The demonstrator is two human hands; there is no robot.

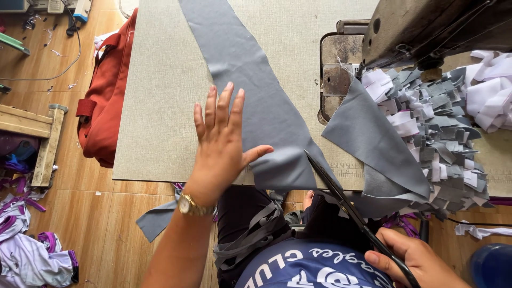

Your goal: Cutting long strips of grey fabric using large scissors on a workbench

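Head view shows the left hand (221,144) spread flat, fingers released, pressing the long grey fabric strip (256,90) onto the desk (160,106). The right hand (413,261) clenches black scissors (346,205), whose blades meet the strip's near edge, right of the left hand. Good practice, I judge: keep the palm close beside the cut line and the cloth taut. Cut grey and white pieces (437,128) lie beyond the scissors.

Grey cloth (256,80) on my beige tabletop (160,106), black scissors (346,208), grey and white scraps (442,122), red bag (106,101), gold watch (189,205).
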